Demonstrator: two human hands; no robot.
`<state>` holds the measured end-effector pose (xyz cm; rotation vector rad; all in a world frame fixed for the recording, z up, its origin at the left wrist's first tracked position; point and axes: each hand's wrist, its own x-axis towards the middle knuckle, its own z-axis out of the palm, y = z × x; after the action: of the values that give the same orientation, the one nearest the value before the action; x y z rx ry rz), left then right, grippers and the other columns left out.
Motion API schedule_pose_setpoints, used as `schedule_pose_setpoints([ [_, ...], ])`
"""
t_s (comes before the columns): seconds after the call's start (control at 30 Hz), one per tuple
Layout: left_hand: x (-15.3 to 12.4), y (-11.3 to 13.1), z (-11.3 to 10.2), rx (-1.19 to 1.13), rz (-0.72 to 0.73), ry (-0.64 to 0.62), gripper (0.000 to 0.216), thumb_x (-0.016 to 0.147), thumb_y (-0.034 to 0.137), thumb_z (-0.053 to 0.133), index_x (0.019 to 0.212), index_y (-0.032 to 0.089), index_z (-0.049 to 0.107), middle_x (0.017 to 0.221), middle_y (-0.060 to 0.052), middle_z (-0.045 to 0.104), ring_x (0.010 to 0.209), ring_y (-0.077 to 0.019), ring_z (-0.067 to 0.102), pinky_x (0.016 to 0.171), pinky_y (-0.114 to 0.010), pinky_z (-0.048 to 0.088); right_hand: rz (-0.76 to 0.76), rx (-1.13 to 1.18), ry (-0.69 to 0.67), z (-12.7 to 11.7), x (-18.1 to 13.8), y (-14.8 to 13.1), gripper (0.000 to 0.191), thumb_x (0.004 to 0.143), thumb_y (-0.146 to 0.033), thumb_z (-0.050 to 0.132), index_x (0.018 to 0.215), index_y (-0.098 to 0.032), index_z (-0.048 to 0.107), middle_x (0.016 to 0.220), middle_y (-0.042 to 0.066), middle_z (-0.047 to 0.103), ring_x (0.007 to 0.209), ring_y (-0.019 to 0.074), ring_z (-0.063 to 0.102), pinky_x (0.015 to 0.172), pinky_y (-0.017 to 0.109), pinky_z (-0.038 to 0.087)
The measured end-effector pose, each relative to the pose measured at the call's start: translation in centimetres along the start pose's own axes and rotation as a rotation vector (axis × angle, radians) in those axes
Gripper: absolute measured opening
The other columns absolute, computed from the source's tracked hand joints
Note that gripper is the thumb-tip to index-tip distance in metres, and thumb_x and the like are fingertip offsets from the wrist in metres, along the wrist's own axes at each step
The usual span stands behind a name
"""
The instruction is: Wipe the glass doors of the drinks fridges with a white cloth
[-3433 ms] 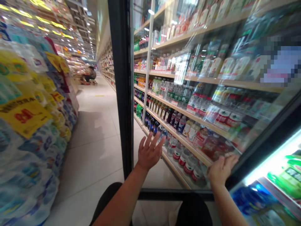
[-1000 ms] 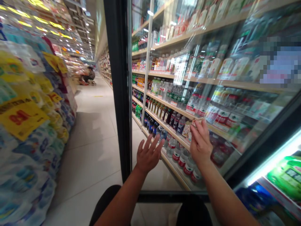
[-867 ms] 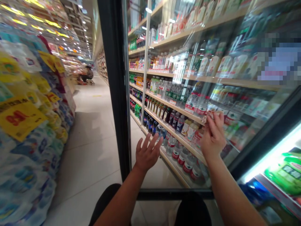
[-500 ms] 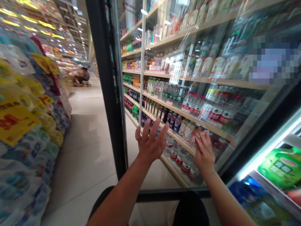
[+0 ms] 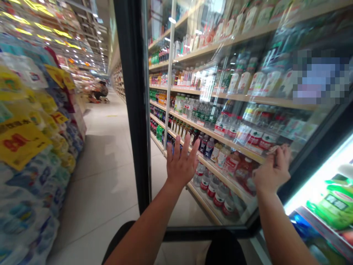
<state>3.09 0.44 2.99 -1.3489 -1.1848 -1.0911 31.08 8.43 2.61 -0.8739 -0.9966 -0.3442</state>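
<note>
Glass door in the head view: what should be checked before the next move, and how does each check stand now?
1. Left hand flat on the glass door, fingers spread: ok.
2. Right hand closed on a small pale wad, pressed to the glass near the door's right edge: ok.
3. Door swung out from the lit cooler: ok.
4. The only other person crouches far down the aisle, apart from the door: ok.
5. Glass free of smears: cannot tell, reflections cover it.
</note>
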Motion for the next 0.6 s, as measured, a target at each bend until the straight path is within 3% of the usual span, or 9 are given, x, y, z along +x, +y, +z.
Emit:
schedule_pose_setpoints([
  [0.2,-0.3,0.0,0.1,-0.024,-0.005,-0.004,0.066,0.092,0.029,0.061,0.155,0.026,0.039,0.160,-0.007,0.035,0.155,-0.0285,0.012,0.130,-0.048,0.007,-0.325,0.087,-0.182,1.3,-3.1,-4.3,0.039,0.099,-0.019,0.053,0.137,-0.022,0.062,0.147,0.011,0.057,0.145,0.0297,0.044,0.119,0.061,0.037],
  [0.4,-0.7,-0.1,0.2,-0.060,0.002,0.019,0.068,0.092,0.027,0.062,0.155,0.026,0.037,0.161,-0.009,0.034,0.155,-0.0293,0.015,0.129,-0.049,0.011,-0.411,0.195,-0.263,3.5,-1.8,-8.5,0.045,0.099,-0.013,0.048,0.139,-0.029,0.059,0.149,0.006,0.055,0.148,0.0287,0.040,0.121,0.063,0.034],
  [0.6,-1.7,0.0,0.6,-0.009,0.011,0.100,0.068,0.090,0.030,0.068,0.153,0.029,0.042,0.163,-0.010,0.029,0.155,-0.0312,0.013,0.128,-0.050,0.014,-0.634,0.201,-0.489,3.0,-7.5,-8.9,0.058,0.095,-0.007,0.052,0.149,-0.028,0.048,0.146,0.009,0.058,0.147,0.0283,0.041,0.117,0.059,0.042],
])
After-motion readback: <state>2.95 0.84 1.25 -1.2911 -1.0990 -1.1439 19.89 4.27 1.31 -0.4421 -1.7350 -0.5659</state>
